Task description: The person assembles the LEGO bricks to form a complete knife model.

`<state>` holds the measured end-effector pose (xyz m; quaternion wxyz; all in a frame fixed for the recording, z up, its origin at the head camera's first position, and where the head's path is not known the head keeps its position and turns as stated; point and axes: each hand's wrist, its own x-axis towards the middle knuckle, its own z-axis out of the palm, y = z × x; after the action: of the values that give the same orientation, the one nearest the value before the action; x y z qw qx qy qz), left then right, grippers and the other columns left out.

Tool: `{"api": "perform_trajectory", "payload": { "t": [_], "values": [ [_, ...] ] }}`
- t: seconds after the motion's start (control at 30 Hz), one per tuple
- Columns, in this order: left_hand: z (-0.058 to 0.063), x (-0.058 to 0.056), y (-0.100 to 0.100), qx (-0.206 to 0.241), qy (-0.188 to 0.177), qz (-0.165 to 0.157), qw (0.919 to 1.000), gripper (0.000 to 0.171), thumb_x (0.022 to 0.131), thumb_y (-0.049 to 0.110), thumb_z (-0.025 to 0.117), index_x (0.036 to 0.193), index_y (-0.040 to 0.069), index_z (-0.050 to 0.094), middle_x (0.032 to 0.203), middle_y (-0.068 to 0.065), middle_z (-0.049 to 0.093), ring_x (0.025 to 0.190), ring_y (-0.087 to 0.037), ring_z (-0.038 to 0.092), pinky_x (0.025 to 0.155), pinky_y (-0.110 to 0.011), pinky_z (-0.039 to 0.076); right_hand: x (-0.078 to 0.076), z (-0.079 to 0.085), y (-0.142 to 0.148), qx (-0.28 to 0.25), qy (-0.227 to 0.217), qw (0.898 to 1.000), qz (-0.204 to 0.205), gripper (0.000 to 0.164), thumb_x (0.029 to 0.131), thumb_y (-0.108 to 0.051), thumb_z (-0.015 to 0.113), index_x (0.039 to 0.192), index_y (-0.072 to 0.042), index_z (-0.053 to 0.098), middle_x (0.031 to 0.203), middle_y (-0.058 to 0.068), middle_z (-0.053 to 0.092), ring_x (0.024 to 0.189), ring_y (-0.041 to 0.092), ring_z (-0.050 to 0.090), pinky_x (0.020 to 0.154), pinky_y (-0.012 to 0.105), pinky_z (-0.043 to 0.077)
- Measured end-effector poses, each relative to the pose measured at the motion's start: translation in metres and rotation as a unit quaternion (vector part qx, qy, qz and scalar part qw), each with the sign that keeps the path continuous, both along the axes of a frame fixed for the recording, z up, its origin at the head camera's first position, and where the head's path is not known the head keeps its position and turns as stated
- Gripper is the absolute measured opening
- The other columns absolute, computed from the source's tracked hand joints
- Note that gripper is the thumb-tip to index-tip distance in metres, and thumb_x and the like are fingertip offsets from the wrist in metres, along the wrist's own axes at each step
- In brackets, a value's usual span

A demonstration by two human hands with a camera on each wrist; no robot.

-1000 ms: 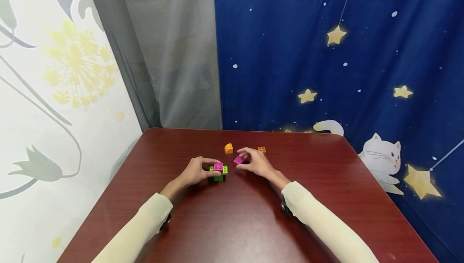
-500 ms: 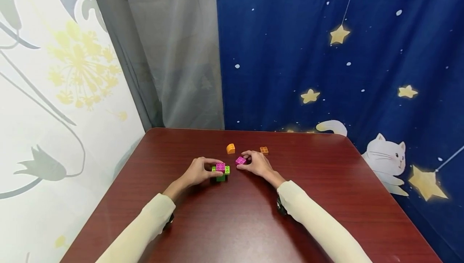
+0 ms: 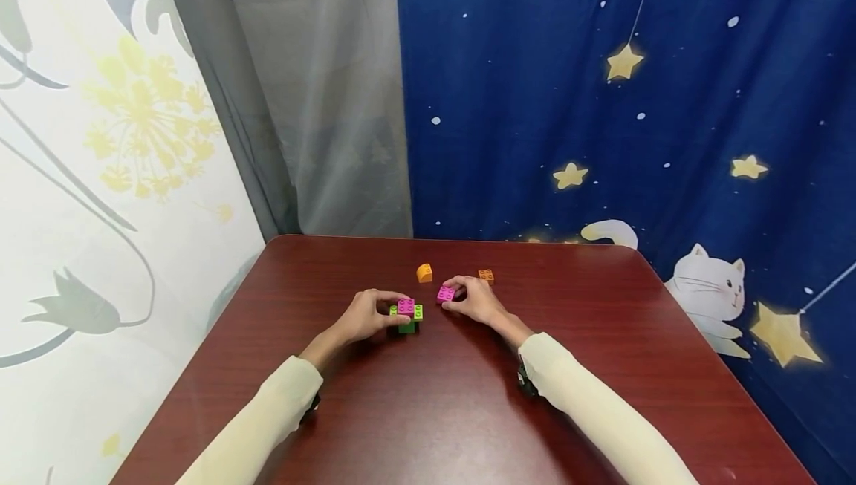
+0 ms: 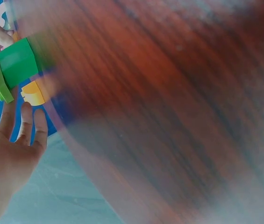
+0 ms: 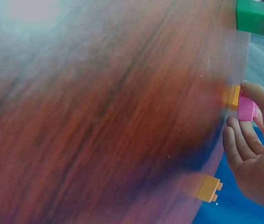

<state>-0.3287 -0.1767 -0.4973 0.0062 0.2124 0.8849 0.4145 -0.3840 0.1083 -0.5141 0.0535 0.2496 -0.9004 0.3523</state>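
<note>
My left hand [image 3: 363, 316] grips a small stack of toy building bricks between thumb and fingers. The stack has a magenta brick [image 3: 406, 307] on top, a lime green plate [image 3: 417, 312] under it and a darker green brick [image 4: 17, 63] at the bottom. To the right, my right hand [image 3: 476, 299] pinches a pink two-by-two brick [image 3: 445, 293], its studs facing up. In the right wrist view this pink brick [image 5: 246, 109] sits between the thumb and fingers, its other fingers spread below.
A yellow-orange curved brick [image 3: 424, 273] lies beyond the two hands. An orange two-by-two brick [image 3: 486, 275] lies just behind the right hand. Both are on the dark red wooden table [image 3: 428, 411], whose far edge meets grey and blue curtains.
My right thumb and fingers have come together on the pink brick, which has turned a little. The left hand keeps its grip on the stack. The head view has shifted slightly.
</note>
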Motion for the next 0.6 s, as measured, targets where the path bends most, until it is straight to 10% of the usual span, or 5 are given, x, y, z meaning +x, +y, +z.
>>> {"api": "perform_trajectory", "payload": {
  "t": [0.6],
  "values": [
    [-0.001, -0.002, 0.000, 0.006, 0.001, -0.002, 1.0000, 0.037, 0.086, 0.035, 0.087, 0.120, 0.024, 0.078, 0.113, 0.002, 0.076, 0.087, -0.012, 0.070, 0.083, -0.031, 0.057, 0.016, 0.022, 0.008, -0.006, 0.007, 1.000, 0.029, 0.038, 0.084, -0.017, 0.089, 0.117, -0.008, 0.075, 0.096, 0.004, 0.071, 0.087, 0.024, 0.071, 0.078, 0.028, 0.055]
  ]
}}
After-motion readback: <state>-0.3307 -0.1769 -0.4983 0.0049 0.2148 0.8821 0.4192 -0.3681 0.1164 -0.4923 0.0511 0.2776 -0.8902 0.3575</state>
